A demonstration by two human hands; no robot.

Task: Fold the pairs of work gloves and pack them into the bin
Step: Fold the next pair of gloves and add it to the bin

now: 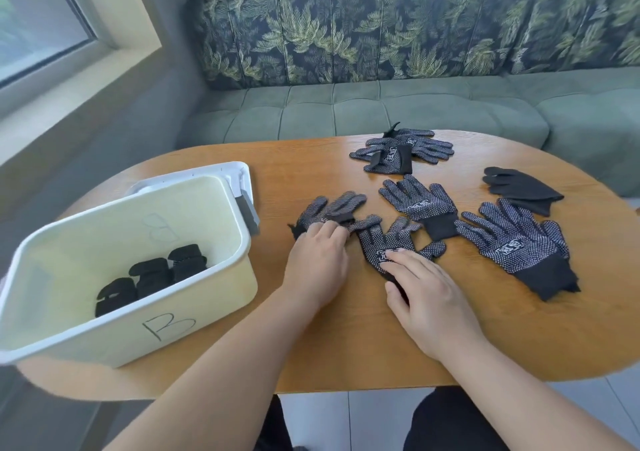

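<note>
Several black work gloves with white grip dots lie spread on the wooden table [346, 346]. My left hand [317, 263] pinches the cuff of one glove [332, 206] lying palm up near the table's middle. Just right of it, my right hand [426, 295] rests flat on the cuff end of a second glove [391, 243], fingers spread. A pale yellow bin [194, 298] marked "B" stands at the left and holds three folded black glove bundles [152, 276].
More gloves lie to the right: one [419, 203] in the middle, a large one [519, 243] near the right edge, a plain black one [519, 189], and a pile [401, 151] at the back. A white lid [239, 177] sits behind the bin. A green sofa [381, 104] runs behind the table.
</note>
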